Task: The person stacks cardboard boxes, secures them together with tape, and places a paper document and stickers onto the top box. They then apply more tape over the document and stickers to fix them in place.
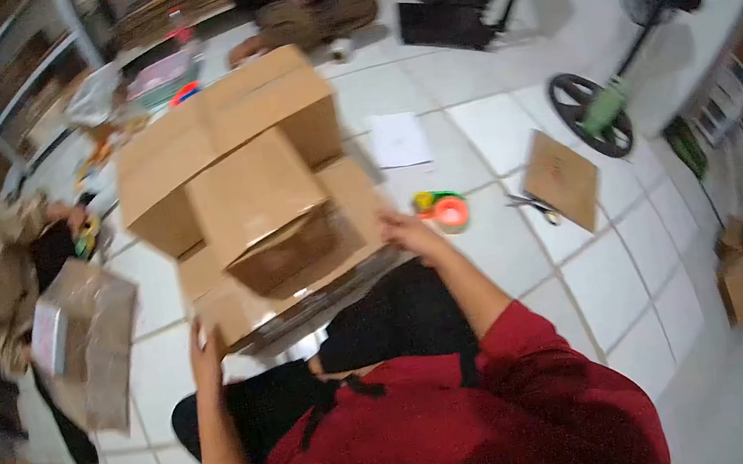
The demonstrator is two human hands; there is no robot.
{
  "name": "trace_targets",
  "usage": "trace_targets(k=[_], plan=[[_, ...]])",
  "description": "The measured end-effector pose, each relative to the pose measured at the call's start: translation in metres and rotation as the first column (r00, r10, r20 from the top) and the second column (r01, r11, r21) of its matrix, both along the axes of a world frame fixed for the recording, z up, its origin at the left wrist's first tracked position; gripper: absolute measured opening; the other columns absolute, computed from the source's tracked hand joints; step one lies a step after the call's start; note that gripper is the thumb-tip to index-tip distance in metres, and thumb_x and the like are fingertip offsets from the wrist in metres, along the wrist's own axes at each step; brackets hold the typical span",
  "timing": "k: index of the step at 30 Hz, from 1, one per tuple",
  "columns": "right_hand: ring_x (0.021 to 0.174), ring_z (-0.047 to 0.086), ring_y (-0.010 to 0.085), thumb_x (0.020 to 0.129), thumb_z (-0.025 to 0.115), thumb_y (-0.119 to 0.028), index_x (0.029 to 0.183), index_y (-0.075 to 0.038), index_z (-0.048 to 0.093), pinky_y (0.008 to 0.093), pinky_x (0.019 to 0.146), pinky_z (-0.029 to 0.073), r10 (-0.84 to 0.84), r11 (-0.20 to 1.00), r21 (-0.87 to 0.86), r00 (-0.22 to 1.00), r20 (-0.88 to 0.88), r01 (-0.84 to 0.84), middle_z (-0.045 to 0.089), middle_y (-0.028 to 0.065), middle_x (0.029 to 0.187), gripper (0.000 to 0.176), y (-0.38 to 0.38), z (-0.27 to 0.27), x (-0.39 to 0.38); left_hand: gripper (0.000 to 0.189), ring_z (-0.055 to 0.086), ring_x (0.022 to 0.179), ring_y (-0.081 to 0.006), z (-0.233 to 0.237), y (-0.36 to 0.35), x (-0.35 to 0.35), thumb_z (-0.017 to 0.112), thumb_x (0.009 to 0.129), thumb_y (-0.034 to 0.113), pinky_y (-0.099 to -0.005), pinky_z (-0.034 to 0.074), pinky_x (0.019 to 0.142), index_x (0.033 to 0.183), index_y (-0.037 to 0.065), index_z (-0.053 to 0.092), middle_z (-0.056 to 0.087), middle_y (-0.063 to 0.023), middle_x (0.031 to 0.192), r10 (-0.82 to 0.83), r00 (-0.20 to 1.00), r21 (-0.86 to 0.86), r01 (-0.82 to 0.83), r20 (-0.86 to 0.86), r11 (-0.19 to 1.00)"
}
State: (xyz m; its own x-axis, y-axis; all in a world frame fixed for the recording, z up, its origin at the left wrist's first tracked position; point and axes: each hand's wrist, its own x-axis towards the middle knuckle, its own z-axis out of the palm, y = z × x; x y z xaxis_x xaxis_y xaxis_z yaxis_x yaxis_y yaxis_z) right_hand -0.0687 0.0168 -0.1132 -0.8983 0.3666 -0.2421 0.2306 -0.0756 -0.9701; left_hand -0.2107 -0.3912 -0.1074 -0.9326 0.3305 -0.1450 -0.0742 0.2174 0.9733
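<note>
In front of my crossed legs is a large brown cardboard box, its near part lower than its tall back part. A smaller cardboard box rests on the lower part, with a dark gap along its near upper edge. Shiny clear tape shows along the near edge. My left hand grips the large box's near left corner. On the opposite side, my right hand holds its right edge, fingers partly hidden. To the right lies a tape dispenser with an orange roll, next to a small yellow roll.
Scissors lie by a flat cardboard piece; white paper is on the tiles. A standing fan is at right. One co-worker sits left beside a taped carton, another at the back.
</note>
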Motion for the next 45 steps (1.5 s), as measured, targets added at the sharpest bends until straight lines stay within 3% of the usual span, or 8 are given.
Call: trace_targets(k=[8,17,20,22,23,24,29,45], plan=[[0.082,0.051,0.0154,0.072,0.054,-0.017,0.109,-0.006,0.046,0.0266,0.069,0.042,-0.465,0.882,-0.064,0.885,0.031,0.466,0.054,0.0054,0.095,0.04,0.122,-0.015,0.084,0.031,0.046,0.1,-0.0258,0.024,-0.003,0.033,0.049,0.08,0.012,-0.0328,0.036,0.085,0.108,0.001,0.044,0.045,-0.0149,0.11,-0.093,0.951,-0.406,-0.037,-0.296,0.913],[0.094,0.044,0.0267,0.077,0.045,-0.022,0.108,-0.004,0.04,0.0386,0.077,0.041,-0.918,-0.035,-0.662,0.237,0.317,0.748,0.043,0.0138,0.106,0.036,0.251,-0.095,0.182,0.026,0.052,0.089,-0.03,0.052,-0.082,0.021,0.049,0.078,0.012,-0.0352,0.042,0.076,0.101,-0.001,0.05,0.053,-0.0162,0.098,-0.104,0.893,-0.75,-0.298,-0.437,0.59],[0.089,0.048,0.0213,0.073,0.048,-0.011,0.1,0.002,0.043,0.0278,0.073,0.041,-0.792,0.563,-0.252,0.428,-0.435,0.787,0.052,0.0139,0.095,0.03,0.278,-0.165,0.185,0.028,0.054,0.088,-0.0275,0.041,-0.102,0.025,0.051,0.077,0.018,-0.0335,0.042,0.074,0.099,0.0,0.052,0.055,-0.0166,0.095,0.104,0.954,-0.806,-0.295,-0.283,0.514],[0.091,0.05,0.0193,0.074,0.045,-0.011,0.103,0.003,0.045,0.0301,0.077,0.041,-0.716,0.498,0.401,0.626,-0.31,0.768,0.05,0.0151,0.105,0.032,0.301,-0.2,0.196,0.028,0.054,0.087,-0.0272,0.052,-0.09,0.033,0.049,0.077,0.019,-0.0337,0.042,0.074,0.099,0.001,0.053,0.056,-0.0162,0.095,0.067,0.932,-0.795,-0.341,-0.357,0.501],[0.097,0.047,0.0218,0.074,0.046,-0.019,0.106,0.002,0.044,0.0336,0.084,0.036,-0.777,0.496,0.219,0.542,-0.32,0.84,0.05,0.0163,0.105,0.038,0.312,-0.207,0.193,0.027,0.055,0.085,-0.0272,0.052,-0.086,0.034,0.049,0.077,0.02,-0.0334,0.042,0.074,0.097,0.003,0.054,0.056,-0.0146,0.095,0.107,0.941,-0.793,-0.328,-0.32,0.513],[0.098,0.046,0.0253,0.071,0.052,-0.023,0.104,0.0,0.046,0.036,0.083,0.037,-0.887,0.459,-0.643,0.362,-0.287,0.613,0.049,0.0161,0.105,0.041,0.34,-0.254,0.204,0.026,0.054,0.087,-0.0272,0.052,-0.084,0.033,0.05,0.076,0.022,-0.0334,0.042,0.075,0.095,0.005,0.055,0.056,-0.0137,0.095,0.074,0.943,-0.839,-0.323,-0.325,0.437],[0.096,0.046,0.024,0.073,0.051,-0.024,0.106,0.0,0.044,0.0341,0.082,0.037,-0.747,0.551,-0.77,0.602,-0.283,0.322,0.049,0.0157,0.104,0.042,0.234,-0.101,0.129,0.031,0.049,0.094,-0.0278,0.049,-0.08,0.035,0.047,0.076,0.032,-0.0359,0.039,0.081,0.096,0.01,0.057,0.053,-0.0108,0.101,0.107,0.953,-0.868,-0.301,-0.283,0.394],[0.091,0.047,0.0204,0.077,0.048,-0.025,0.109,-0.001,0.04,0.0297,0.081,0.037,-0.873,0.424,-0.721,0.459,-0.164,0.549,0.049,0.0137,0.102,0.041,0.345,-0.148,0.186,0.033,0.054,0.085,-0.0253,0.061,-0.067,0.037,0.048,0.075,0.035,-0.0354,0.042,0.076,0.097,0.012,0.057,0.055,-0.0107,0.098,0.064,0.954,-0.883,-0.296,-0.293,0.365]])
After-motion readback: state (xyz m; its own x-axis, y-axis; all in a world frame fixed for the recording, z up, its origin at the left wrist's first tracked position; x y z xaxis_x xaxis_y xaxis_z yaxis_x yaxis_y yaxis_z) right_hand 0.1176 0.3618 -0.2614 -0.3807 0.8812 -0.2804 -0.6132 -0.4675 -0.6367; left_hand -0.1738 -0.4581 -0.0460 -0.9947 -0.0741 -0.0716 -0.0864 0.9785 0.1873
